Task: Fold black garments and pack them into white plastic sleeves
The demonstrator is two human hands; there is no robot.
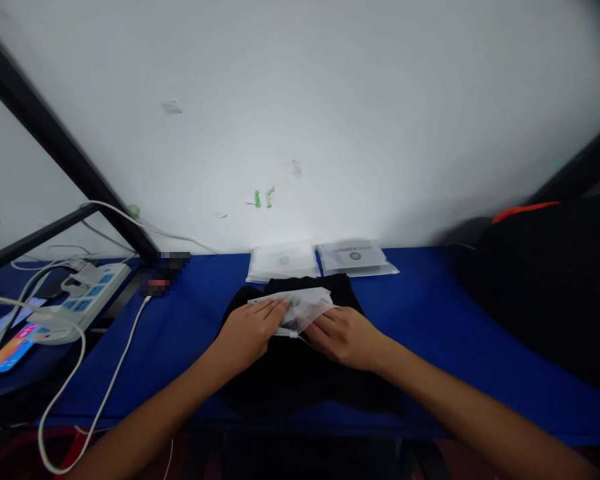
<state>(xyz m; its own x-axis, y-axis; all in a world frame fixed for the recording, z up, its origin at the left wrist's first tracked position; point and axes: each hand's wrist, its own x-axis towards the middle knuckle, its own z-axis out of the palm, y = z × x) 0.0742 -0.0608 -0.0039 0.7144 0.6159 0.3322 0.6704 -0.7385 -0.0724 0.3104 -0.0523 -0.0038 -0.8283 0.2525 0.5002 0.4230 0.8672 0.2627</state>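
A frosted translucent zip bag (314,302) with a small white slider lies over a dark folded garment (305,373) on the blue table. My left hand (247,333) is closed on the bag's left part, fingers lying across its top. At the other end my right hand (347,337) grips the bag near its edge. Some of its fingertips are hidden by the film, and I cannot tell whether they are inside. Something dark shows faintly through the plastic. Behind the garment lie a flat white zip bag (283,261) and another with dark print and a round logo (357,259).
A white power strip (93,300) with plugs and cables stands at left, near a lit phone (17,347). A white cable (117,367) loops over the table's left front edge. Large black cloth (545,287) with an orange strip fills the right side. A wall rises behind the table.
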